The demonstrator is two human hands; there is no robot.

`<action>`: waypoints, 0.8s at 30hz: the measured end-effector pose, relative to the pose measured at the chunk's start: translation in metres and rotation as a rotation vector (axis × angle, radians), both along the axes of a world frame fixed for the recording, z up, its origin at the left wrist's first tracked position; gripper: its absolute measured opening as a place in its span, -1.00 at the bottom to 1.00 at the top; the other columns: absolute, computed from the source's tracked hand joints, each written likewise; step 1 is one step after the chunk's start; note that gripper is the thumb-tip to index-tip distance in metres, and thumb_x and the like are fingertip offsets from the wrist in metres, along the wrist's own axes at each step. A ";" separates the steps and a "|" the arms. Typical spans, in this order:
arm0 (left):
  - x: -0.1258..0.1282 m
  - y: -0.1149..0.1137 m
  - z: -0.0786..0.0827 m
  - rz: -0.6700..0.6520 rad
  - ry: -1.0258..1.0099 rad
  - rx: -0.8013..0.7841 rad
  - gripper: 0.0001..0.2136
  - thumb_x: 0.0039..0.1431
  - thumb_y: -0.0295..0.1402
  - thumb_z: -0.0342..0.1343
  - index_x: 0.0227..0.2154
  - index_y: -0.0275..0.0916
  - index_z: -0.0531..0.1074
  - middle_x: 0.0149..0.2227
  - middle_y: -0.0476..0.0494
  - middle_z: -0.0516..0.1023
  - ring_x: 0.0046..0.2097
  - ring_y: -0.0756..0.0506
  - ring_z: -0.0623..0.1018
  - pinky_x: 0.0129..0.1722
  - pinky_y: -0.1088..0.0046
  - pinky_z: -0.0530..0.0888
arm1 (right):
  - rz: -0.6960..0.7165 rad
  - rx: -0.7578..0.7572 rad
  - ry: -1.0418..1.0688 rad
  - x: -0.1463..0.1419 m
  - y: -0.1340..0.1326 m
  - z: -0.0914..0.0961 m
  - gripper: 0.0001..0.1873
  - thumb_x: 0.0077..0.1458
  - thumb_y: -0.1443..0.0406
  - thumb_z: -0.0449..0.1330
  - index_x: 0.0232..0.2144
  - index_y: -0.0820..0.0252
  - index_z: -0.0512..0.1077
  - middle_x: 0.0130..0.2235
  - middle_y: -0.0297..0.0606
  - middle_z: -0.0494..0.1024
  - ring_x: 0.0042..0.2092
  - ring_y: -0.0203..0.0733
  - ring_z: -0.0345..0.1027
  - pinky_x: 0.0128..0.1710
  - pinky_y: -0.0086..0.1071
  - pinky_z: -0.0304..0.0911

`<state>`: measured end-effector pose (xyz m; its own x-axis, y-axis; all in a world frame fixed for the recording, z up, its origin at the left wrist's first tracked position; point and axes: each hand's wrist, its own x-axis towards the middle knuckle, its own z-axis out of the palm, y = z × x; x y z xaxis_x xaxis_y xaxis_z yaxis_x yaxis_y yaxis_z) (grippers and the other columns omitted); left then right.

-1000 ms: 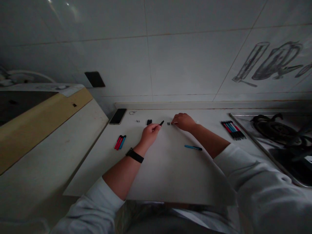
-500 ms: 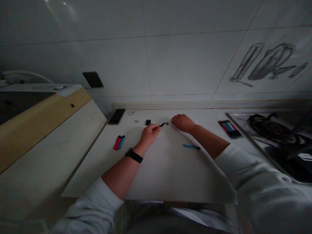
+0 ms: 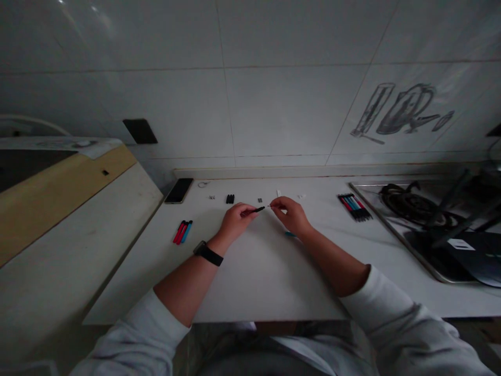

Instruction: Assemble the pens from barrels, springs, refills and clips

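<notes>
My left hand [image 3: 235,221], with a black watch at the wrist, pinches a short black pen part [image 3: 254,211] that points right. My right hand [image 3: 290,214] is closed in a pinch just right of that tip, on something too small to make out. The two hands almost meet over the white counter [image 3: 258,266]. A blue pen [image 3: 289,234] lies mostly hidden under my right hand. Small black parts [image 3: 229,199] and a tiny dark piece [image 3: 260,200] lie just beyond the hands.
Red and blue pens [image 3: 182,232] lie at the left, a bundle of pens [image 3: 354,203] at the right. A phone [image 3: 179,190] rests at the back left. A gas stove [image 3: 430,219] fills the right side; a tiled wall stands behind.
My right hand has drawn back from the far small parts toward my left hand's pen part, covering the blue pen. The view has shifted, so everything sits lower and further left.
</notes>
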<state>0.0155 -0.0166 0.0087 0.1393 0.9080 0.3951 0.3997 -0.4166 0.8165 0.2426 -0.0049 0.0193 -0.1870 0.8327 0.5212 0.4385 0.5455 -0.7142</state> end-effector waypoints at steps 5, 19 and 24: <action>0.002 -0.004 0.003 -0.026 0.021 -0.001 -0.90 0.18 -0.40 0.30 -0.23 -0.22 0.61 -0.20 -0.15 0.61 -0.16 -0.08 0.59 -0.09 0.35 0.53 | 0.021 0.005 0.031 -0.002 0.001 -0.013 -0.80 0.24 0.15 0.21 -0.23 0.11 0.56 -0.25 -0.20 0.64 -0.22 -0.16 0.54 -0.13 -0.26 0.46; 0.000 -0.004 0.001 -0.033 0.133 0.062 -0.89 0.20 -0.46 0.30 -0.22 -0.20 0.62 -0.23 -0.11 0.60 -0.18 -0.07 0.58 -0.12 0.36 0.54 | 0.018 0.096 -0.109 0.000 -0.004 -0.012 -0.86 0.24 0.33 0.20 -0.22 0.11 0.57 -0.25 -0.24 0.63 -0.22 -0.18 0.52 -0.17 -0.32 0.39; 0.001 -0.005 0.003 -0.037 0.140 0.058 -0.88 0.24 -0.44 0.26 -0.18 -0.19 0.62 -0.22 -0.13 0.62 -0.17 -0.08 0.59 -0.12 0.36 0.55 | 0.017 0.076 -0.103 -0.001 -0.005 -0.012 -0.86 0.25 0.33 0.19 -0.21 0.12 0.57 -0.25 -0.25 0.63 -0.24 -0.20 0.51 -0.19 -0.35 0.39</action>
<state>0.0167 -0.0219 0.0115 0.2293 0.8773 0.4216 0.4912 -0.4782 0.7280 0.2415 -0.0098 0.0073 -0.2564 0.7877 0.5602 0.4978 0.6044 -0.6220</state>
